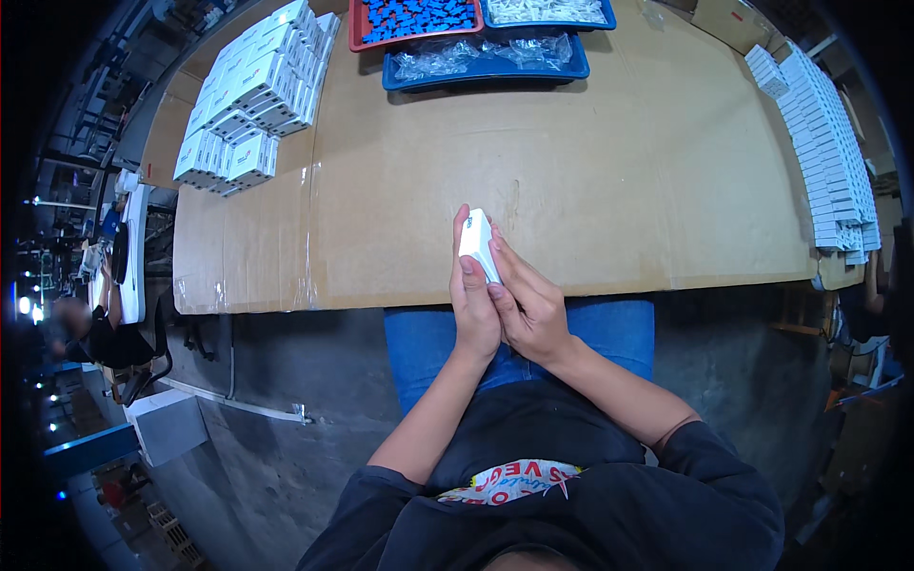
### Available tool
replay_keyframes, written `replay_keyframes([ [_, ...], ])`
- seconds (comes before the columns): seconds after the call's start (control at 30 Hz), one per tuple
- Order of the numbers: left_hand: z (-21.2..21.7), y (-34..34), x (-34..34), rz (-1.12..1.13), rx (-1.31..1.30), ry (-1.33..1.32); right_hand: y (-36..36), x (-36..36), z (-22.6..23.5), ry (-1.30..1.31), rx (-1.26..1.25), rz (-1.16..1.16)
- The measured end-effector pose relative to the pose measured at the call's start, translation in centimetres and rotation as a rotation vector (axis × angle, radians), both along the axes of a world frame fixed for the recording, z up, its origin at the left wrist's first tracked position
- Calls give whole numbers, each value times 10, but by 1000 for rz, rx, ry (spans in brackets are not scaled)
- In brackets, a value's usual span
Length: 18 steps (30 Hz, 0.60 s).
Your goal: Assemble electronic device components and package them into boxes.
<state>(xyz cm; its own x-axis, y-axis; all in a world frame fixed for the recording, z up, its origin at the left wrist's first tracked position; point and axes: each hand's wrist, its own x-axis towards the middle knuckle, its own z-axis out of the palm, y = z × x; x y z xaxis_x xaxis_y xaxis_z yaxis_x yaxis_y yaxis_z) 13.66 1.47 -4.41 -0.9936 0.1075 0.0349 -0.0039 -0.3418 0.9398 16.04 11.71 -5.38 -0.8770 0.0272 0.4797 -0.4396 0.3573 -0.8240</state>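
Between my two hands, just above the table's near edge, I hold a small white box [478, 240], tilted with its narrow top facing away from me. My left hand [472, 303] closes along its left side, with the thumb lying on the near face. From the right, my right hand [531, 303] wraps its fingers round the other side, its thumb near the lower end. The palms cover much of the box's sides and its underside.
A cardboard-covered table [571, 190] lies before me. White boxes [252, 81] are stacked at the far left, with white box rows [828, 152] at the right. A red tray [357, 29] holds blue pieces. One blue tray [486, 81] holds clear plastic pieces; another blue tray [609, 21] holds whitish ones.
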Motion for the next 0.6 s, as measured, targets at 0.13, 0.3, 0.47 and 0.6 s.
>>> replay_keyframes([
  [0.13, 0, 2, 3, -24, 30, 18, 1, 1, -2, 81, 59, -50],
  [0.3, -1, 3, 4, -19, 42, -8, 3, 2, -4, 105, 92, -74],
  [0.47, -6, 5, 5, -9, 153, -98, 5, 4, -6, 64, 89, -81],
  [0.6, -4, 3, 2, 38, 116, -61, 3, -1, -1, 23, 35, -20],
])
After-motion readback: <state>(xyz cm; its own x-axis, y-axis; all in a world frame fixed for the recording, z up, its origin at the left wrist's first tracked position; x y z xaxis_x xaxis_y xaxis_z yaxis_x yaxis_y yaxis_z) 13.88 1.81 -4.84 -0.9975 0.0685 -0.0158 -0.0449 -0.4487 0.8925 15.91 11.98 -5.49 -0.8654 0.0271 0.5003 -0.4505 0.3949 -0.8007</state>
